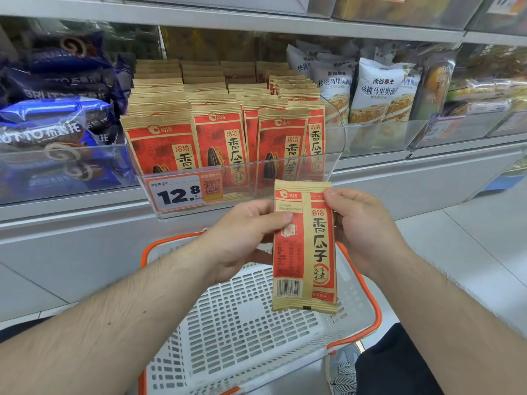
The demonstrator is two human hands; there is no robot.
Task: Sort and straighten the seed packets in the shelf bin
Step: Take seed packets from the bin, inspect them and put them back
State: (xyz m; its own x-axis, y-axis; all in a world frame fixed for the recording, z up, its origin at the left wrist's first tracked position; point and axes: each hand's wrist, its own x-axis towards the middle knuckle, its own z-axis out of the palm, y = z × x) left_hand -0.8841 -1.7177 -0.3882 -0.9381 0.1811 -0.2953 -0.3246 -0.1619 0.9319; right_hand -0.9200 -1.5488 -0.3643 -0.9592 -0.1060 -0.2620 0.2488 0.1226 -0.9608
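Okay, both hands grip one seed packet (304, 246) upright, back side showing: left hand (245, 238) pinches its left edge, right hand (362, 226) its right. It hangs over a white basket (245, 323), below the clear shelf bin (336, 132) of upright packets (219, 132).

Grey shop shelving (256, 24) above pale tiled floor (470, 238)

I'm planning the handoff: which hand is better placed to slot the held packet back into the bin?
Probably the right hand. It pinches the packet by its top corner, nearest the bin, whose rightmost row looks most open. The left hand grips lower, at mid-edge.
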